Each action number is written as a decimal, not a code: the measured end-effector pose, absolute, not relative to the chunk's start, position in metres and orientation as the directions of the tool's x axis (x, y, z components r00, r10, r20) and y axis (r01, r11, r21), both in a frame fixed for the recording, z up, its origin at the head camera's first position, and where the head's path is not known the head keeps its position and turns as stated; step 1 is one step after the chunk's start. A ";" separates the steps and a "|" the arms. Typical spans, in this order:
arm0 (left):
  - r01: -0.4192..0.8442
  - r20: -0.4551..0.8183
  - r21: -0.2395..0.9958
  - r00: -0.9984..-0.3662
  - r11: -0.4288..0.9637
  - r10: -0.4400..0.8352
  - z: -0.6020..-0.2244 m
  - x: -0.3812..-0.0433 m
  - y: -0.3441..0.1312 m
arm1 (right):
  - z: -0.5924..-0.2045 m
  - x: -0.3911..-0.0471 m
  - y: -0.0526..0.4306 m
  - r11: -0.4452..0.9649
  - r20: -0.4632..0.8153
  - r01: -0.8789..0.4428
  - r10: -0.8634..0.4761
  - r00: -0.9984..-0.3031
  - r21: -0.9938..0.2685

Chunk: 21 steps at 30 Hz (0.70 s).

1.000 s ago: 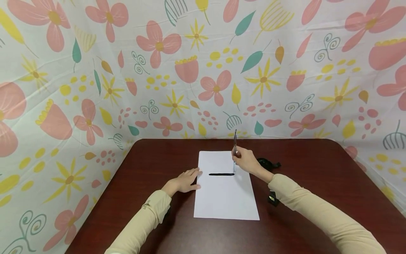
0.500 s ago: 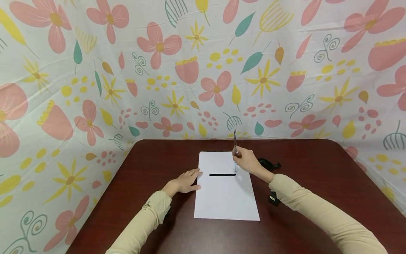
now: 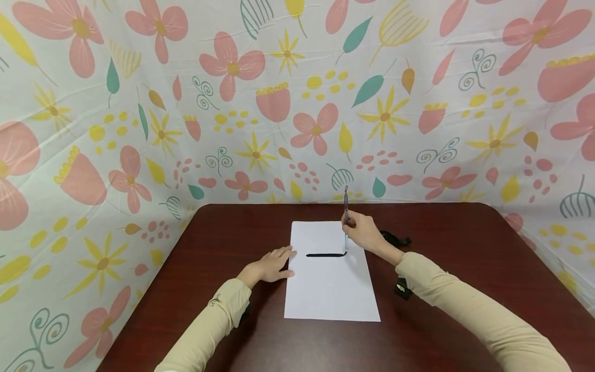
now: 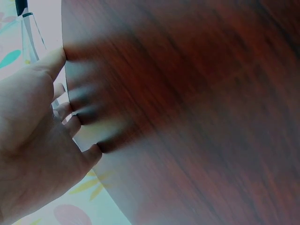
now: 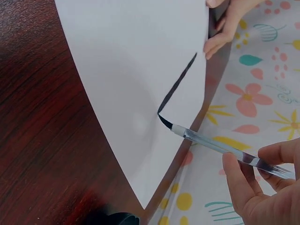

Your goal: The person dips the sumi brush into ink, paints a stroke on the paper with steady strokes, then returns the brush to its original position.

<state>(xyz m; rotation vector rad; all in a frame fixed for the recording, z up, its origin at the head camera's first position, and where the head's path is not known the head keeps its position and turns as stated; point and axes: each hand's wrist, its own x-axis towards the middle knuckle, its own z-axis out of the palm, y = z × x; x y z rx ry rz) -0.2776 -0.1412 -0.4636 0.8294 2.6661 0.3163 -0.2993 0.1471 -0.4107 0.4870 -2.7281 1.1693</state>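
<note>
A white sheet of paper lies on the dark red table, bearing one straight black stroke. My right hand pinches a slim brush pen by its clear barrel, holding it nearly upright in the head view. Its black bristle tip is at the right end of the stroke, bent against the paper. At the sheet's left edge rests my left hand, fingers spread and fingertips on the margin. The left wrist view shows that hand from the palm side.
Behind my right wrist lies a black object, partly hidden by the arm. A small black item sits beside the right sleeve. Floral cloth hangs right behind the table and along its sides.
The stroke has lengthened slightly to the right and now has a small upturn at its end. My right hand and the brush pen have shifted slightly right, then away from me. My left hand stays put.
</note>
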 end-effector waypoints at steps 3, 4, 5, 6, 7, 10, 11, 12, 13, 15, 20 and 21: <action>0.506 -0.248 0.308 -0.775 0.806 0.581 -0.462 -0.277 -0.141 | -0.410 -0.300 0.149 0.646 0.284 -0.365 -0.232 -0.931 -0.671; 0.505 -0.249 0.308 -0.775 0.806 0.581 -0.462 -0.277 -0.141 | -0.409 -0.300 0.150 0.646 0.296 -0.371 -0.228 -0.928 -0.667; 0.505 -0.250 0.306 -0.776 0.807 0.579 -0.462 -0.278 -0.141 | -0.409 -0.301 0.150 0.646 0.304 -0.374 -0.223 -0.926 -0.666; 0.503 -0.250 0.306 -0.777 0.809 0.578 -0.462 -0.278 -0.141 | -0.408 -0.301 0.151 0.643 0.309 -0.375 -0.219 -0.926 -0.668; 0.503 -0.250 0.305 -0.777 0.809 0.577 -0.462 -0.278 -0.141 | -0.408 -0.300 0.152 0.638 0.313 -0.376 -0.215 -0.925 -0.672; 0.505 -0.248 0.303 -0.777 0.808 0.579 -0.464 -0.278 -0.141 | -0.407 -0.299 0.153 0.620 0.323 -0.377 -0.204 -0.924 -0.688; 0.508 -0.246 0.305 -0.775 0.806 0.582 -0.463 -0.278 -0.141 | -0.407 -0.299 0.154 0.610 0.323 -0.375 -0.199 -0.925 -0.698; 0.517 -0.233 0.304 -0.774 0.800 0.589 -0.465 -0.279 -0.142 | -0.407 -0.299 0.154 0.601 0.326 -0.374 -0.194 -0.925 -0.706; 0.518 -0.230 0.307 -0.773 0.798 0.591 -0.465 -0.279 -0.142 | -0.407 -0.298 0.155 0.597 0.330 -0.375 -0.189 -0.925 -0.709; 0.517 -0.233 0.304 -0.774 0.800 0.589 -0.466 -0.280 -0.142 | -0.408 -0.298 0.156 0.588 0.339 -0.379 -0.183 -0.923 -0.715; 0.508 -0.237 0.294 -0.782 0.810 0.577 -0.473 -0.284 -0.144 | -0.411 -0.297 0.159 0.559 0.368 -0.401 -0.177 -0.913 -0.726; 0.507 -0.236 0.295 -0.783 0.810 0.576 -0.475 -0.284 -0.144 | -0.412 -0.298 0.159 0.552 0.375 -0.408 -0.178 -0.910 -0.727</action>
